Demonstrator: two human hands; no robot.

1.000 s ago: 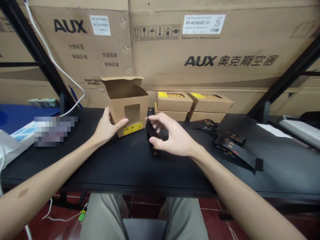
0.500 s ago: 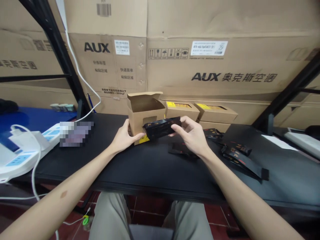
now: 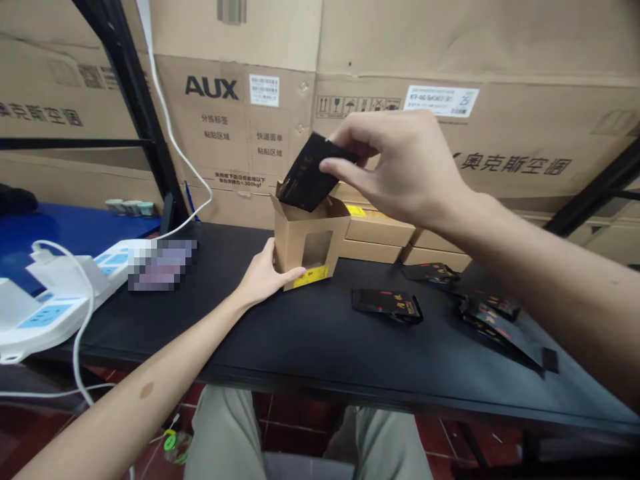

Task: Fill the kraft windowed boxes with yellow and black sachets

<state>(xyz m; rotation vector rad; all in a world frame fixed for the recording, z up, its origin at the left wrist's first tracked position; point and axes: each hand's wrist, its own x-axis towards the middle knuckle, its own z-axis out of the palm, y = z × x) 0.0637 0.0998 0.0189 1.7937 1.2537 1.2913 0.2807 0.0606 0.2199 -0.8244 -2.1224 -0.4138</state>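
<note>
An open kraft cardboard box (image 3: 293, 243) with a window and a yellow label stands upright on the black table. My left hand (image 3: 263, 277) grips its lower left side, thumb across the front. Above it, my right hand (image 3: 395, 163) pinches a flat black packet (image 3: 313, 170). The packet is tilted, its lower end at the box's open top; how far inside it reaches I cannot tell. To the right of the box lie several more black packets, one of them (image 3: 385, 303) closest to it.
Closed kraft boxes (image 3: 375, 239) are stacked behind, against large AUX cartons (image 3: 210, 160). On the left are a white power strip (image 3: 55, 313) with plugs and cable, and a pixelated flat item (image 3: 163, 267). Black metal posts (image 3: 135, 87) slant at both sides.
My right hand has lifted the black packet from in front of the box up to its opening and tilted it. The box has turned slightly in my left hand, showing its window.
</note>
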